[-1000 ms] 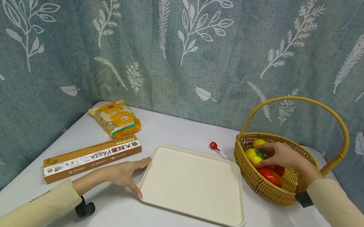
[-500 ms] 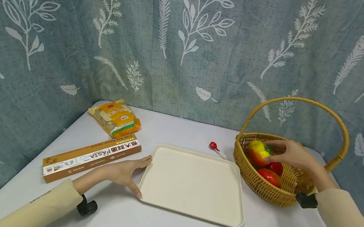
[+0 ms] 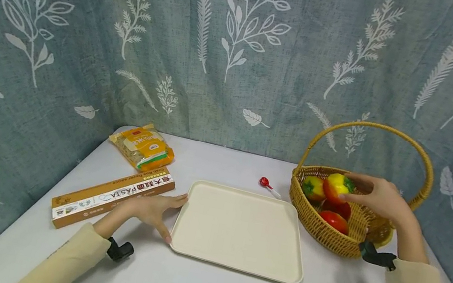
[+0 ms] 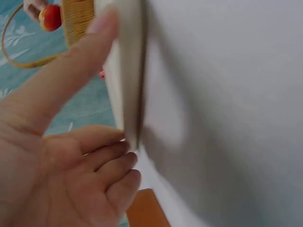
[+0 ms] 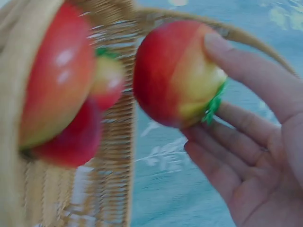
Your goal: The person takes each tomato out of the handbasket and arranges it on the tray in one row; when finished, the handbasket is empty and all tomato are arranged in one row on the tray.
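My right hand (image 3: pixel 378 196) pinches a round red-and-yellow fruit with a green leafy top (image 3: pixel 338 187), its thumb and fingertips around the leafy end. The fruit is held above the other fruit in the wicker basket (image 3: pixel 344 246). In the right wrist view the held fruit (image 5: pixel 173 73) appears apart from a large red-yellow fruit (image 5: pixel 59 71) in the basket. At the left side of a cream rectangular tray (image 3: pixel 240 230), my left hand (image 3: pixel 151 209) has thumb and fingers spread, fingertips touching the rim. The left wrist view shows thumb and fingers (image 4: pixel 106 161) along the tray's edge.
A lollipop with a red wrapper (image 3: pixel 265 183) lies between tray and basket. To the left are a long pasta box (image 3: pixel 112 197) and an orange food packet (image 3: pixel 144 146). The basket's tall handle (image 3: pixel 392 130) arches over it. A patterned curtain (image 3: pixel 240 63) stands behind the white table.
My right hand has taken hold of the red-and-yellow fruit and lifted it to the right, uncovering another yellow-green fruit in the basket. My left hand stays at the tray; its wrist shifted slightly.
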{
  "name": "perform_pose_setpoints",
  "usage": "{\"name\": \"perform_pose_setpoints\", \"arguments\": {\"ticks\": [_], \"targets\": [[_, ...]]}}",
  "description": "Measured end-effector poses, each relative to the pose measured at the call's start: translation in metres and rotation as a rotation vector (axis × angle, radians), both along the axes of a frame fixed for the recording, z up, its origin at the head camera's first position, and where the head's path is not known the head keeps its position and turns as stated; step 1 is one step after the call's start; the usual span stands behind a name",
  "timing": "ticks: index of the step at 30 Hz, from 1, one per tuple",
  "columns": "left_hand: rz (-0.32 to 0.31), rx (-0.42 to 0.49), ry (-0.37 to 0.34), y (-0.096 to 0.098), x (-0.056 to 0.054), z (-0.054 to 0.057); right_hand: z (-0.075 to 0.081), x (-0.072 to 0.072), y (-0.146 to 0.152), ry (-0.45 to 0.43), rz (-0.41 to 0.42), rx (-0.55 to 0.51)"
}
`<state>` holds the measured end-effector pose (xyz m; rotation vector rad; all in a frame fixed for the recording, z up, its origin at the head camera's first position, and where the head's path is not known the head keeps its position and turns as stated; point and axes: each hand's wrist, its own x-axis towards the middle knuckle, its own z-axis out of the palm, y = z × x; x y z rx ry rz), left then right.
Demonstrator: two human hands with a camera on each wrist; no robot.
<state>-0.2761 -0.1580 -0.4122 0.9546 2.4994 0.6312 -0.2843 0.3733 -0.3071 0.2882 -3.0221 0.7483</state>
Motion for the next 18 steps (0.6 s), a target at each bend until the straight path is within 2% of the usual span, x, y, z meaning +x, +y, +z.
{"name": "perform_pose_setpoints", "arguments": {"ticks": [5,9,13,18], "targets": [[0.017,-0.007,0.024,-0.003,-0.003,0.001,0.006,0.016,-0.016,0.060,-0.039,-0.037],[0.038,0.006,0.020,-0.004,-0.004,-0.001,0.012,0.029,-0.038,0.112,-0.035,-0.078],[0.042,0.045,-0.017,-0.005,-0.003,-0.005,0.013,0.037,-0.063,0.175,0.013,-0.115],[0.061,0.090,-0.044,-0.006,0.000,-0.007,0.013,0.040,-0.096,0.223,0.100,-0.136]]}}
